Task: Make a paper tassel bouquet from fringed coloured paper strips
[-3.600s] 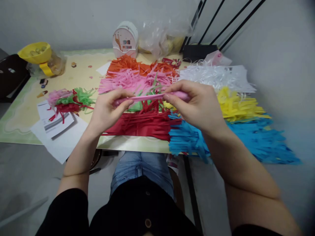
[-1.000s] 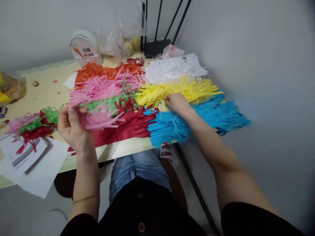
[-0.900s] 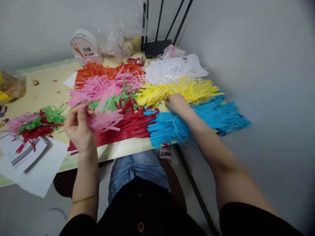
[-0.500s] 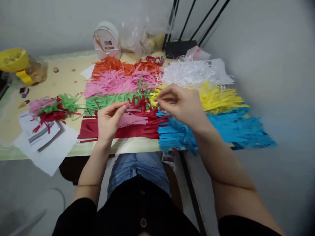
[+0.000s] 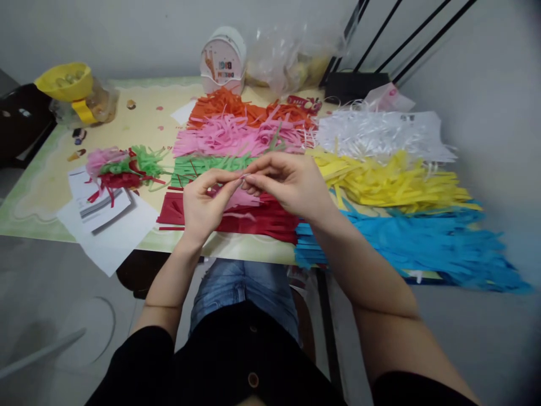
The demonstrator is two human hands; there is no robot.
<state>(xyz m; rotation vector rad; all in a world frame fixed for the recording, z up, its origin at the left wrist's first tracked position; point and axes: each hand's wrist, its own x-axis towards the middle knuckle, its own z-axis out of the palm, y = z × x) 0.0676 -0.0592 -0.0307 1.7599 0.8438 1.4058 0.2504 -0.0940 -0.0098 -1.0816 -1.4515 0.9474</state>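
My left hand (image 5: 207, 204) is closed in a pinch on a pink fringed paper strip (image 5: 245, 198), whose fringe hangs below the fingers. Thumb and fingers of my right hand (image 5: 289, 181) are pinched at the same spot, touching the left fingertips. The bit between the fingertips is small and mostly hidden. Beneath both hands lie a dark red fringed sheet (image 5: 262, 223) and a green fringed sheet (image 5: 211, 164). To the right of my right hand are a yellow fringed sheet (image 5: 393, 183) and a blue fringed sheet (image 5: 406, 239).
Pink fringe (image 5: 236, 135), orange fringe (image 5: 253, 114) and white fringe (image 5: 372, 132) lie farther back. At left, a multicoloured tassel bunch (image 5: 122, 169) rests on papers (image 5: 114, 242). A round-topped box (image 5: 223, 62), a plastic bag (image 5: 287, 56) and a yellow-topped jar (image 5: 67, 84) stand behind.
My right hand has moved left and its fingertips now meet those of my left hand. The camera view has shifted, so the table appears farther right.
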